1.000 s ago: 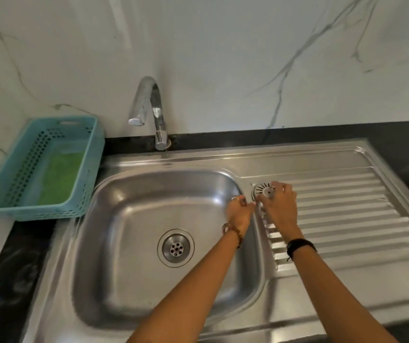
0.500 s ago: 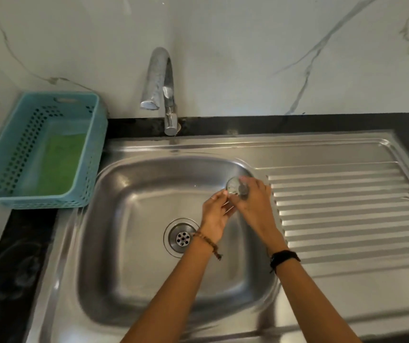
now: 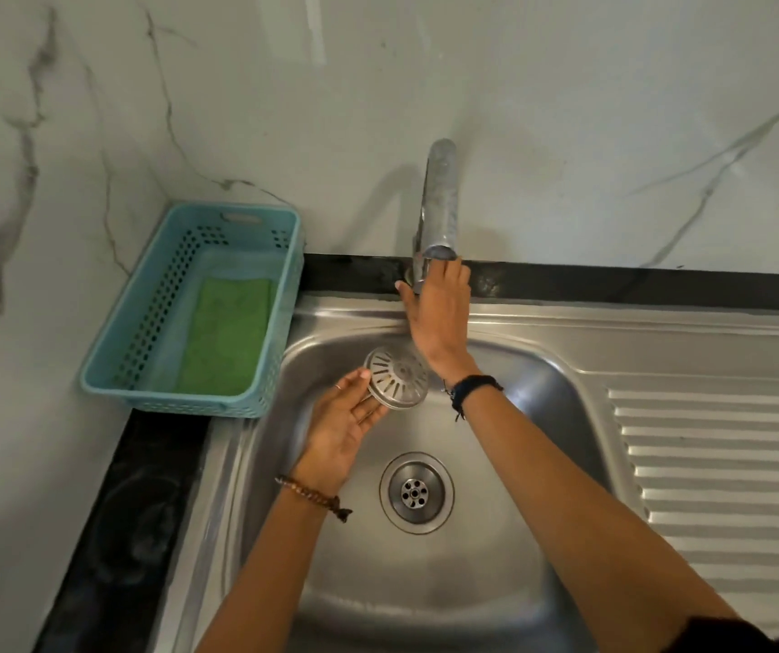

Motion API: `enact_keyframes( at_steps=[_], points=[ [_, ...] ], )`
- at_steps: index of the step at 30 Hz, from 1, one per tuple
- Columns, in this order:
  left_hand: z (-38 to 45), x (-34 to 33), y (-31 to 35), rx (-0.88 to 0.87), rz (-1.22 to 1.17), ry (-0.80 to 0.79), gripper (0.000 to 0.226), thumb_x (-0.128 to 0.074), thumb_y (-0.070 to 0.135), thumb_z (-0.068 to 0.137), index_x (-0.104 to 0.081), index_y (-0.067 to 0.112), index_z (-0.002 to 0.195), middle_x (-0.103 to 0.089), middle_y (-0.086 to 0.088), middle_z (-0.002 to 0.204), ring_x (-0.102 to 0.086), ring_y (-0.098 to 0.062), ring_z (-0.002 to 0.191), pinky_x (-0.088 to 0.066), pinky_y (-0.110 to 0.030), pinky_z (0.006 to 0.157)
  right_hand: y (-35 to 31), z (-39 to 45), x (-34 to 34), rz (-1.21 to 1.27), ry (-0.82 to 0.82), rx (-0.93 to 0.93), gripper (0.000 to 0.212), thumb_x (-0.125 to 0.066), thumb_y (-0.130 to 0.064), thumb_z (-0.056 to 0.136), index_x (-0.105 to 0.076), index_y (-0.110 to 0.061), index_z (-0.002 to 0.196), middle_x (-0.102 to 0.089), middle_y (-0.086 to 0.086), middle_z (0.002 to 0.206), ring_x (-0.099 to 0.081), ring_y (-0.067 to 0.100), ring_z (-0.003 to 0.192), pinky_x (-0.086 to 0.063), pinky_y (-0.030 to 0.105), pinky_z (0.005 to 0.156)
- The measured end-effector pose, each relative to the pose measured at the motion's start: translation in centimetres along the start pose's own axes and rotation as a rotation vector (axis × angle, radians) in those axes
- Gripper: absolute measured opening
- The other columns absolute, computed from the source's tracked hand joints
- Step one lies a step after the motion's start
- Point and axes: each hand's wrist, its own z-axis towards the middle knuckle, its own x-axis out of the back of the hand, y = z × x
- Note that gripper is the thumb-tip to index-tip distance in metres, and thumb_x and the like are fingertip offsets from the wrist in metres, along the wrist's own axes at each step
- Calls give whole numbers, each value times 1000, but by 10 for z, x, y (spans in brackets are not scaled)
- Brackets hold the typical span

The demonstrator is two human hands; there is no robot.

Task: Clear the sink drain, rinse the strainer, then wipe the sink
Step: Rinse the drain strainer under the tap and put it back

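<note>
A round slotted metal strainer point(image 3: 397, 377) is held over the back of the steel sink basin point(image 3: 496, 582), pinched at its edge by the fingertips of my left hand point(image 3: 340, 428). My right hand point(image 3: 437, 308) reaches to the base of the chrome tap point(image 3: 439, 205), its fingers wrapped around the lever there, which is hidden by the hand. The open drain point(image 3: 416, 492) lies in the basin floor below the strainer. No water runs from the spout.
A turquoise plastic basket point(image 3: 142, 322) with a green cloth point(image 3: 227, 334) in it stands on the black counter to the left of the sink. A ribbed draining board point(image 3: 717, 464) lies to the right. A marble wall rises behind.
The strainer went from the draining board over the basin and passed from my right hand to my left. My right hand then moved up to the tap's base.
</note>
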Motion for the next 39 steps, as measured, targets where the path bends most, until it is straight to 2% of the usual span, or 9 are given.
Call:
enact_keyframes(
  at_steps=[4,7,11,17,22,26,29,31,39],
  points=[
    [7,5,-1,29,63,-69,9,-54,14,90,-62,14,93,-70,-2,89,-67,-11,79,-56,-20,68,8,5,-10,-201,-82,126,38,-43,-15,97,-40,-10,134,-43,14,133,-43,29,115,-39,34,91],
    [12,3,-6,65,82,-108,9,-54,13,90,-62,15,93,-72,0,85,-68,-11,79,-56,-20,68,17,6,1,16,-214,84,49,-48,-10,94,-36,-13,141,-37,14,140,-39,30,123,-41,38,101],
    [17,2,-17,107,134,-93,9,-54,11,90,-61,14,94,-68,-3,90,-65,-14,82,-56,-20,69,33,-38,12,78,-142,92,48,-54,-13,92,-43,-17,139,-42,17,133,-41,28,117,-44,33,95],
    [25,6,-22,138,182,-64,12,-53,8,91,-58,9,102,-65,-1,89,-63,-12,78,-54,-19,65,54,-97,10,663,-440,-527,31,-49,-40,93,-64,-17,106,-62,2,105,-58,10,96,-47,29,79],
    [24,14,-26,-223,572,-109,16,-55,3,88,-68,7,95,-66,4,83,-60,1,76,-46,-2,66,63,-90,13,807,-674,-853,42,-46,-59,88,-62,-21,100,-66,9,94,-63,21,87,-54,32,80],
    [21,22,-43,-339,768,-74,17,-64,5,81,-71,9,97,-61,-1,108,-54,-5,100,-39,-7,85,60,-87,9,803,-650,-857,10,-61,-13,88,-66,-7,94,-69,10,88,-66,16,74,-57,20,66],
    [13,28,-56,-175,317,-26,30,-64,5,82,-64,17,109,-63,0,114,-58,-12,107,-47,-24,92,60,-95,8,844,-483,-753,23,-58,9,83,-62,-11,94,-65,4,95,-64,18,84,-56,16,60],
    [12,29,-60,-41,28,-9,36,-62,5,84,-57,15,118,-64,-1,110,-65,-13,98,-56,-27,80,62,-102,7,891,-390,-731,31,-56,13,81,-58,-9,102,-64,-1,93,-63,15,84,-55,21,62],
    [19,22,-54,-157,396,98,17,-64,5,82,-67,4,99,-72,-6,88,-70,-18,78,-57,-19,60,60,-127,-13,1023,-364,-928,26,-61,9,80,-61,4,106,-66,13,92,-61,27,91,-52,22,64]
  ],
)
